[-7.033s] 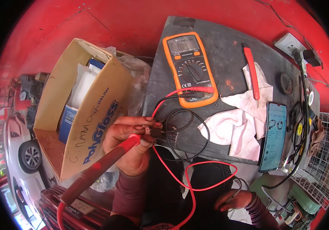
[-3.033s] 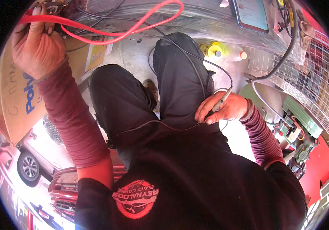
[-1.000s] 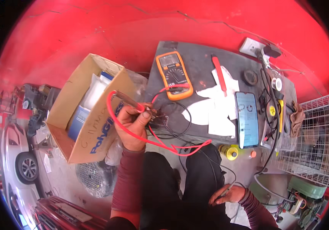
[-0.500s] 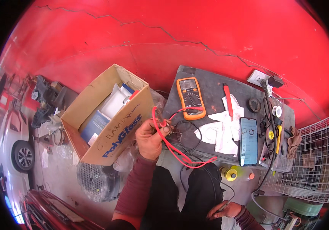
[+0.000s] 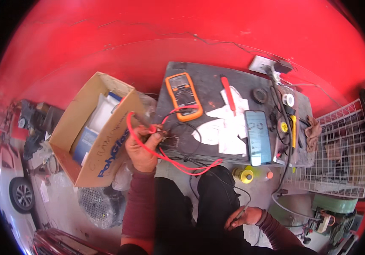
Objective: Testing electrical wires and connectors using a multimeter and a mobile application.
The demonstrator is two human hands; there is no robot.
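My left hand (image 5: 141, 152) is closed around a red test lead (image 5: 181, 168) near its probe, beside the cardboard box. At those fingertips is something small and dark that I cannot make out. The lead hangs in a loop over the near table edge. Above my right thigh, my right hand (image 5: 247, 216) pinches a thin black test probe (image 5: 240, 211), whose black wire curves up from it. An orange multimeter (image 5: 185, 97) lies face up on the dark table (image 5: 148, 123), with red and black leads at its lower end.
An open cardboard box (image 5: 106, 146) stands left of the table. On the table lie white cloths (image 5: 229, 131), a red-handled tool (image 5: 228, 95), a phone (image 5: 257, 138), black tape (image 5: 259, 95) and a yellow-handled tool (image 5: 293, 131). A power outlet (image 5: 262, 64) and wire rack (image 5: 339, 148) are at right.
The whole view has shifted, so the table, box and multimeter appear farther left and slightly higher. My right hand appears higher with the black probe. Both hands keep their grip.
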